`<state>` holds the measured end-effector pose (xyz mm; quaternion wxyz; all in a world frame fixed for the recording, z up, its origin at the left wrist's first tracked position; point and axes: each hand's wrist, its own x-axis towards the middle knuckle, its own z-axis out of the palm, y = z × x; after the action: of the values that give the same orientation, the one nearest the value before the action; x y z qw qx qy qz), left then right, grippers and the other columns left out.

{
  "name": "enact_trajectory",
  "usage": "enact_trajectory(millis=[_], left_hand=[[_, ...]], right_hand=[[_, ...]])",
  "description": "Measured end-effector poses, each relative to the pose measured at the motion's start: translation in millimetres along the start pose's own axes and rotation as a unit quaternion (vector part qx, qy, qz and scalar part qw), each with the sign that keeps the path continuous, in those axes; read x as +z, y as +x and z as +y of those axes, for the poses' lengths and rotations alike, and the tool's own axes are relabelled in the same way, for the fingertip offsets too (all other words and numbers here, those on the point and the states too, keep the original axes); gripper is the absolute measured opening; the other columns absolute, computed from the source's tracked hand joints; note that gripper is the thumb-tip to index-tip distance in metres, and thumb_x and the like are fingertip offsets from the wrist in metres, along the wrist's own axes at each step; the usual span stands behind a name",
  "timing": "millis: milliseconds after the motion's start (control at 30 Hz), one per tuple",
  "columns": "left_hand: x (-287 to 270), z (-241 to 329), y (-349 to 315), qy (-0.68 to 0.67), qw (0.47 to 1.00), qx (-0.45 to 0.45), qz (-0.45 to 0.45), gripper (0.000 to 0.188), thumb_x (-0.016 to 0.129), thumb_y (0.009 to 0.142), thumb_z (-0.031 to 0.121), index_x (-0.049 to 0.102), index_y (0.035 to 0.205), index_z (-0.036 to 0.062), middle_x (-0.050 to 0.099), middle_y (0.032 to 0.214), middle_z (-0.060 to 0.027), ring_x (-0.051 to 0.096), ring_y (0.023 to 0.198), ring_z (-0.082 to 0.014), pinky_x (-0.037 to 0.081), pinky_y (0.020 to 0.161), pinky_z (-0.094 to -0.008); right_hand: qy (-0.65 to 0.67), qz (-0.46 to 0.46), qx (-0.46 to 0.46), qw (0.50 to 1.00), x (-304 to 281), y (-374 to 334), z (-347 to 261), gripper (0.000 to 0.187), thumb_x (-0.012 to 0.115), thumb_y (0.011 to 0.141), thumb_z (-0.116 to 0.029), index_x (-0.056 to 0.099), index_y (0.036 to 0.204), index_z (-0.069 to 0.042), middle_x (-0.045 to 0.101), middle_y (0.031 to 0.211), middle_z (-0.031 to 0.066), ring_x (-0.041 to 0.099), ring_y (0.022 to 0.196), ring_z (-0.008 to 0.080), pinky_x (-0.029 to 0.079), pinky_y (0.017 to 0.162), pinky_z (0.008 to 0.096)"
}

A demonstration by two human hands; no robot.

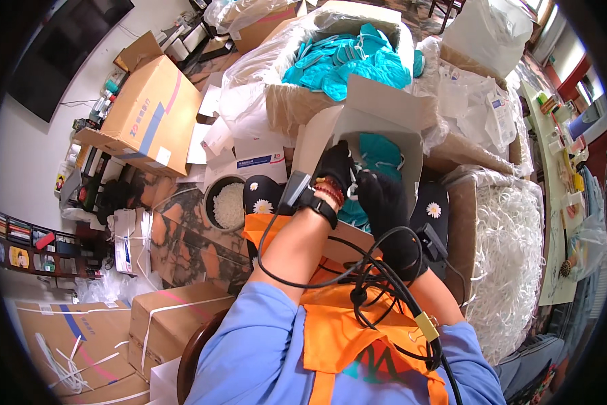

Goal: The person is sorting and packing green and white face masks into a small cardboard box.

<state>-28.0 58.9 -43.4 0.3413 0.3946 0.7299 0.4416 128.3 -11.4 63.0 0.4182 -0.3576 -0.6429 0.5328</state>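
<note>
Both my hands wear black gloves and meet over an open white cardboard box (pixel 378 101) on my lap. My left hand (pixel 334 170) is closed, its fingertips turned toward the right one. Close beside it, my right hand (pixel 382 202) is closed too, the fingers bent inward. A small whitish bit shows between the fingertips, too small to name. Just beyond my hands, a teal face mask (pixel 380 152) with a white strap leans inside the box. More teal masks (pixel 354 214) lie lower in the box, partly hidden by my hands.
Ahead stands a plastic-lined carton (pixel 293 111) heaped with teal masks (pixel 357 61). A carton of white straps (pixel 509 270) is at my right. On the left are a bowl of white bits (pixel 228 204) and a large carton (pixel 148 115). Black cables (pixel 378 270) hang across my forearms.
</note>
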Motion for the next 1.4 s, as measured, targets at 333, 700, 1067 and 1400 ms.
enact_trajectory(millis=[333,700,1067,1400], left_hand=[[32.2,-3.4,18.2,0.366,0.912,0.147,0.117,0.018,0.053,0.087,0.015,0.065,0.098,0.0086,0.068,0.086,-0.0179,0.068,0.082,-0.0338,0.054,0.069,-0.0443],[43.2,-10.9,42.3,0.446,0.874,0.170,-0.092,0.028,0.068,0.076,0.020,0.068,0.100,0.0063,0.067,0.101,-0.0209,0.065,0.095,-0.0356,0.052,0.083,-0.0449],[47.9,34.3,-2.4,0.291,0.945,0.130,-0.077,0.032,0.066,0.081,0.028,0.067,0.102,0.0035,0.069,0.096,-0.0210,0.067,0.094,-0.0346,0.052,0.083,-0.0410],[39.2,-29.5,71.5,0.492,0.860,0.057,0.123,0.016,0.061,0.088,0.018,0.065,0.098,0.0067,0.071,0.098,-0.0120,0.069,0.089,-0.0237,0.055,0.073,-0.0317]], right_hand=[[-0.125,-0.018,-0.068,0.990,-4.8,-43.8,-46.8,0.017,0.055,0.094,-0.013,0.065,0.087,-0.002,0.054,0.063,0.0095,0.055,0.057,0.0235,0.041,0.054,0.0335],[0.118,0.177,0.075,0.974,-45.9,5.3,4.0,0.033,0.061,0.094,-0.032,0.058,0.072,-0.008,0.048,0.058,-0.0014,0.045,0.050,0.0098,0.034,0.049,0.0258],[0.175,0.179,0.102,0.963,-32.1,6.6,41.4,0.035,0.051,0.098,-0.033,0.052,0.073,-0.008,0.047,0.060,0.0022,0.048,0.053,0.0137,0.039,0.051,0.0297],[-0.041,0.092,0.036,0.994,-52.6,-49.2,-11.0,0.016,0.051,0.096,-0.015,0.055,0.089,-0.002,0.052,0.067,0.0052,0.057,0.062,0.0167,0.046,0.056,0.0331]])
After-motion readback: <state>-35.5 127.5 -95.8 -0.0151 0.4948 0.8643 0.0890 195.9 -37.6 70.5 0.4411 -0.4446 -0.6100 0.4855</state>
